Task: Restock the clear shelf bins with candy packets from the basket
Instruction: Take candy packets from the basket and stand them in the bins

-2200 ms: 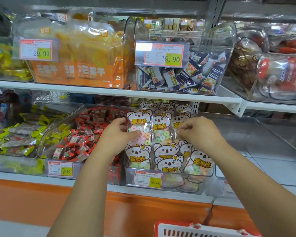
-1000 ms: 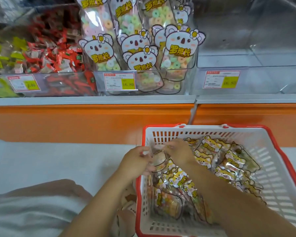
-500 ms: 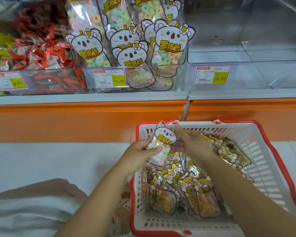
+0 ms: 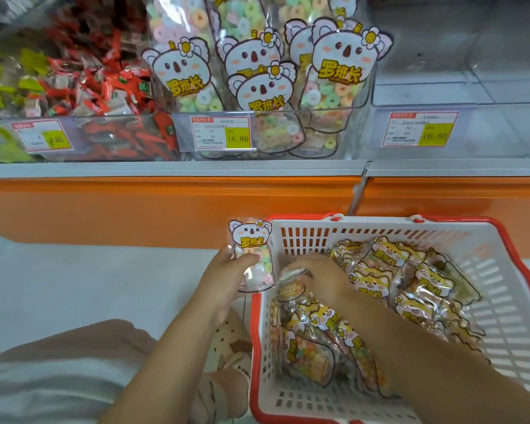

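My left hand (image 4: 224,278) holds one koala-print packet of pastel ring candy (image 4: 253,244) upright, just left of the basket's rim. My right hand (image 4: 320,278) is inside the white, red-rimmed basket (image 4: 502,304), its fingers curled over the top of another candy packet (image 4: 291,286). Several yellow fox-print packets (image 4: 377,280) lie piled in the basket. On the shelf above, a clear bin (image 4: 337,139) is packed with the same koala packets (image 4: 340,65). The clear bin to its right (image 4: 471,90) holds nothing.
A bin of red-wrapped sweets (image 4: 89,87) stands left of the koala bin, with green packets at the far left. Price tags (image 4: 222,131) hang on the bin fronts above an orange shelf base (image 4: 135,206). My knee and sandal (image 4: 230,347) are beside the basket on the pale floor.
I went from arranging packets in the koala bin down to the basket. My left hand has lifted a koala packet out to the basket's left edge; my right hand has dipped back among the packets.
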Demonstrator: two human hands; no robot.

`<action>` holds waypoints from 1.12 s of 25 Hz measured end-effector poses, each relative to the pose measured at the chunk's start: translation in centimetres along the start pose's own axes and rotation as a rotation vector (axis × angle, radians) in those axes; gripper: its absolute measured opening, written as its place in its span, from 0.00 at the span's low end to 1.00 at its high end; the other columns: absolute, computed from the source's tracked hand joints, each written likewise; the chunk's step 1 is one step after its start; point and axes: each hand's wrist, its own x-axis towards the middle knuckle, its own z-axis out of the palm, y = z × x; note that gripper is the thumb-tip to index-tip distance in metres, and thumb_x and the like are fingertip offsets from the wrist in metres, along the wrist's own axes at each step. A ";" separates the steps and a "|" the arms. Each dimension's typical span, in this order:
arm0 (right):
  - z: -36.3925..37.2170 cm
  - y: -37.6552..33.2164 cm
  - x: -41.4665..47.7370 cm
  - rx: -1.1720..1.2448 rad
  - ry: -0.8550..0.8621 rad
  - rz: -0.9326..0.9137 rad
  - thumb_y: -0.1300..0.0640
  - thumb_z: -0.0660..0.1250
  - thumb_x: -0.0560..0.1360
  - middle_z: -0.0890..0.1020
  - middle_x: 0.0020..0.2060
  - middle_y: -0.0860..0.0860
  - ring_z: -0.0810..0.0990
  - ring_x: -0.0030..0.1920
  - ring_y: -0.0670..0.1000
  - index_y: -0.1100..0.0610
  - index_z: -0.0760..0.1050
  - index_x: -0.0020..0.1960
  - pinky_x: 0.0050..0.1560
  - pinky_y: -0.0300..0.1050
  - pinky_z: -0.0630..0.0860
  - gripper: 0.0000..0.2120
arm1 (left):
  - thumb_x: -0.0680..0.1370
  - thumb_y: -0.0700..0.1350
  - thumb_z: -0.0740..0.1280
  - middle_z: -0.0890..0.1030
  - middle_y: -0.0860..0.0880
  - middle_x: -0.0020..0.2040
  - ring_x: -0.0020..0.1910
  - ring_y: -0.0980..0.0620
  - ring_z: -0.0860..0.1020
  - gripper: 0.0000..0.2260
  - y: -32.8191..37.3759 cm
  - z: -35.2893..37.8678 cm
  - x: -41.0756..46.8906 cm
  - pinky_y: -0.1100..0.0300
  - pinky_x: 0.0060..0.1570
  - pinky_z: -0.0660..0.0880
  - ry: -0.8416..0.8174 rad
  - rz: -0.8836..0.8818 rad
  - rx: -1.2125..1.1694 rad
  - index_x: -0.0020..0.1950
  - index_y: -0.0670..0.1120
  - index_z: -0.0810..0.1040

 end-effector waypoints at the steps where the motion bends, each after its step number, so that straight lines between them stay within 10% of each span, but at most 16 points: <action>1: -1.1 -0.1 -0.6 0.129 0.077 0.039 0.54 0.65 0.79 0.79 0.55 0.46 0.75 0.59 0.49 0.48 0.79 0.59 0.59 0.42 0.70 0.10 | 0.71 0.48 0.72 0.85 0.48 0.51 0.55 0.44 0.81 0.12 0.0 -0.1 0.1 0.44 0.62 0.74 -0.002 0.003 -0.006 0.53 0.50 0.79; 5: -7.1 -1.3 -4.2 0.769 0.251 0.161 0.52 0.65 0.79 0.81 0.40 0.57 0.82 0.39 0.54 0.59 0.78 0.48 0.46 0.47 0.81 0.10 | 0.76 0.46 0.70 0.84 0.49 0.53 0.56 0.45 0.80 0.07 -0.2 0.4 0.3 0.43 0.63 0.73 -0.021 -0.003 -0.029 0.54 0.51 0.79; 9: -9.8 -2.3 -6.8 0.872 0.304 0.196 0.52 0.65 0.79 0.82 0.41 0.57 0.82 0.35 0.52 0.60 0.79 0.51 0.35 0.40 0.77 0.11 | 0.76 0.43 0.71 0.84 0.45 0.54 0.55 0.43 0.82 0.07 0.4 2.0 -0.4 0.42 0.62 0.74 -0.107 -0.036 -0.114 0.53 0.47 0.78; 17: -9.4 -0.7 -9.4 1.418 0.416 0.277 0.66 0.65 0.78 0.81 0.50 0.59 0.84 0.44 0.54 0.62 0.71 0.49 0.40 0.43 0.81 0.02 | 0.77 0.41 0.69 0.84 0.41 0.53 0.53 0.39 0.82 0.08 0.7 3.9 -1.4 0.42 0.61 0.75 -0.078 -0.039 -0.175 0.55 0.43 0.76; 25: -5.1 -3.4 -11.6 0.061 0.674 -0.366 0.58 0.71 0.74 0.74 0.55 0.47 0.73 0.57 0.44 0.44 0.77 0.58 0.51 0.33 0.73 0.15 | 0.76 0.56 0.65 0.82 0.38 0.58 0.55 0.40 0.82 0.25 1.4 6.9 -3.7 0.46 0.52 0.80 -0.436 -0.093 -0.354 0.66 0.40 0.72; 28: -3.8 -3.7 -12.0 0.243 0.536 -0.381 0.53 0.66 0.75 0.73 0.59 0.44 0.72 0.62 0.45 0.44 0.78 0.60 0.59 0.36 0.70 0.14 | 0.73 0.42 0.71 0.84 0.44 0.40 0.37 0.48 0.83 0.14 1.2 7.1 -3.5 0.52 0.42 0.81 -0.353 -0.031 -0.337 0.55 0.41 0.71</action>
